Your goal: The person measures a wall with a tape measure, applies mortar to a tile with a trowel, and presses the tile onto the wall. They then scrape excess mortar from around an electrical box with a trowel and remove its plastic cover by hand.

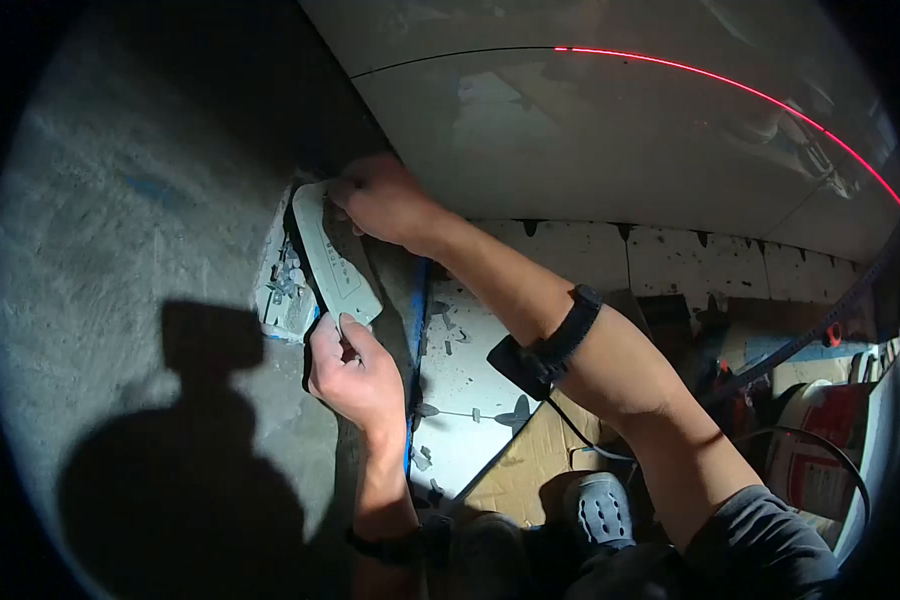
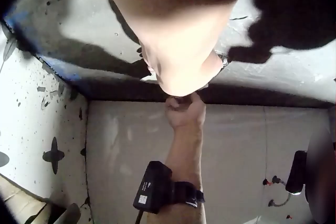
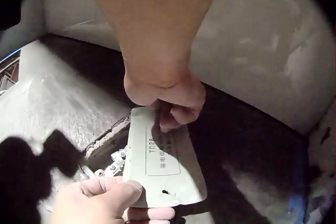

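Observation:
A pale box cover plate point(image 1: 332, 262) with a printed label spans both hands, tilted over a recessed terminal box point(image 1: 270, 322) in the grey wall. Its lower end is pinched by my left hand point(image 1: 358, 375), the thumb point(image 3: 126, 192) lying on the printed face. My right hand point(image 1: 388, 205) grips the far end with curled fingers. In the right wrist view a small slot shows near the plate's close edge. Metal terminals point(image 3: 113, 167) show inside the box beside the plate. From the left wrist, the left hand point(image 2: 181, 61) hides the plate almost wholly.
A glossy tiled wall point(image 1: 530, 130) with a red laser line stands to the right. White floor tiles point(image 1: 470, 380) carry dark spacers. Cardboard point(image 1: 515, 470) lies near a grey clog point(image 1: 602, 508). A bucket point(image 1: 820, 440) and cables sit at the right.

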Demonstrator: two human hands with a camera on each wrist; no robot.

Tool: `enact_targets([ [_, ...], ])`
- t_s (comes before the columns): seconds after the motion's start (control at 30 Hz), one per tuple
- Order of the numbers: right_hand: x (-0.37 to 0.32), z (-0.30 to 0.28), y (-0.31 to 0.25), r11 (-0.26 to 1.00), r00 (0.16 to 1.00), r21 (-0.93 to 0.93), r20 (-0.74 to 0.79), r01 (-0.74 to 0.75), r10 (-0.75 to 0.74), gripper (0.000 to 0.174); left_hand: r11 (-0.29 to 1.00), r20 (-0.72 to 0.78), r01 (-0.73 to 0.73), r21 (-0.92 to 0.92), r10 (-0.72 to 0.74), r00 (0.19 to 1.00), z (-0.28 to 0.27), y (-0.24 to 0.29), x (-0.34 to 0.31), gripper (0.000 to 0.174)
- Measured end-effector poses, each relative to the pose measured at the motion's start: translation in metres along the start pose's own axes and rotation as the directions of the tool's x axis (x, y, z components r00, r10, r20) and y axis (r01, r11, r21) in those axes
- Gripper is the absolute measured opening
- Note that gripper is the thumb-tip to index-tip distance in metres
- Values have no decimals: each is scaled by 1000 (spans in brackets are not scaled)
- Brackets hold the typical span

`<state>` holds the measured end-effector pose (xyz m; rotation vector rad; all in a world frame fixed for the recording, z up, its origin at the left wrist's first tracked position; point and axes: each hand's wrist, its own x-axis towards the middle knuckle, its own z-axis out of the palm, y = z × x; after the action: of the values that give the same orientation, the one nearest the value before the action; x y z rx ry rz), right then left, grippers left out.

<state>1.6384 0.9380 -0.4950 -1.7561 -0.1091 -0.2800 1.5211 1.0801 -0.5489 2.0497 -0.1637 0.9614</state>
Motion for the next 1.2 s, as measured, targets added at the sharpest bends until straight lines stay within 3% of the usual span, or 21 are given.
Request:
enact_targets([
  [0.13, -4, -5, -7, 997, 999, 57, -1, 44, -44, 29, 999, -19, 0, -34, -1, 1000, 1, -4, -1, 9],
  [0.2, -6, -9, -18, 972, 977, 119, 85, -204, 195, 28, 1000, -11, -1, -6, 1, 1000, 0, -6, -2, 9],
  [0.3, -2, -8, -17, 958, 962, 123, 124, -257, 242, 28, 1000, -11, -7, 12, 7, 1000, 1, -3, -1, 9],
  [0.43, 0, -2, -6, 961, 963, 142, 159, -239, 216, 28, 998, 15, -12, 66, 11, 1000, -3, 3, 1, 10],
  [0.5, 6, 3, 5, 992, 993, 68, 57, -103, 99, 28, 1000, -10, 2, 6, -2, 1000, 0, 0, 0, 11],
  [0.63, -4, -11, -19, 990, 989, 69, 84, -124, 118, 28, 1000, -5, 2, 4, -2, 1000, -2, 1, 0, 11],
  [0.7, -5, -16, -29, 935, 947, 171, 139, -312, 290, 25, 1000, 10, 6, 15, -6, 1000, -3, 0, -1, 12],
  [0.77, -1, -11, -20, 934, 952, 197, 126, -299, 278, 22, 1000, -2, -6, -1, 6, 1000, -3, 1, -1, 12],
  [0.83, -1, -9, -17, 933, 958, 222, 113, -285, 265, 20, 995, 80, 103, 18, -104, 991, -6, 5, -2, 19],
  [0.87, -3, -9, -18, 940, 963, 213, 94, -266, 251, 16, 999, -39, 2, -43, -4, 999, 1, -4, -2, 13],
  [0.93, -3, -7, -14, 947, 969, 205, 76, -247, 236, 13, 999, -46, -3, -53, 0, 999, 2, -5, -3, 13],
  [1.0, -1, -3, -2, 978, 991, 168, -39, -122, 130, 10, 996, -50, 8, -88, -13, 999, 2, -5, -3, 13],
  [1.1, -1, -6, 5, 988, 991, 146, -113, -49, 66, 12, 997, -20, 44, -61, -45, 999, -2, -6, -4, 13],
  [1.13, -4, -10, 3, 988, 991, 147, -113, -49, 66, 12, 988, 91, 148, -34, -144, 985, -7, 2, -4, 19],
  [1.2, -11, -18, -1, 979, 988, 167, -74, -120, 133, 15, 988, 33, 124, -96, -121, 992, -3, -1, -5, 17],
])
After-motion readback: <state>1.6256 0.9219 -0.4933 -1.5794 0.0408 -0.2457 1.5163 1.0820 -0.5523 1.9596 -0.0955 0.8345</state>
